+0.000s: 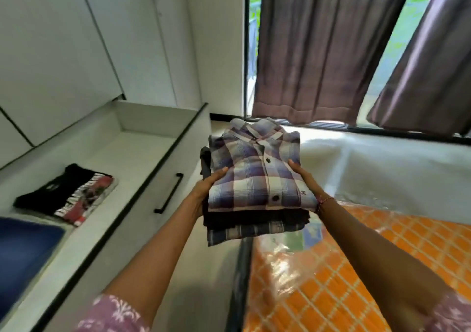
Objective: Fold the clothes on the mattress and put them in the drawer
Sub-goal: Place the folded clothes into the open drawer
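Right now a stack of folded clothes is held up in the air between both hands, approx. over the strip of floor btwn the drawer and the mattress. Top piece is a purple-and-white plaid shirt, collar pointing away, buttons up. Under it sits a dark garment, then a grey-blue plaid one at the bottom; another dark piece pokes out at the far left side.

The left hand clamps the stack's left edge: thumb lies flat on top of the plaid shirt, fingers go under the pile and are hidden, so can't tell how they're spread. The right hand does the same on the right edge, thumb on top near the shirt's lower corner, rest of the fingers underneath, out of sight. A thread band wraps the right wrist. Both arms are stretched fwd, pink patterned sleeves at the bottom.

To the left, the white drawer stands pulled open, black handle on its front. Inside lie a folded black printed t-shirt and, nearer, a folded blue item. To the right is the orange checked mattress in clear plastic wrap. Behind are white wardrobe doors and brown curtains over a window.
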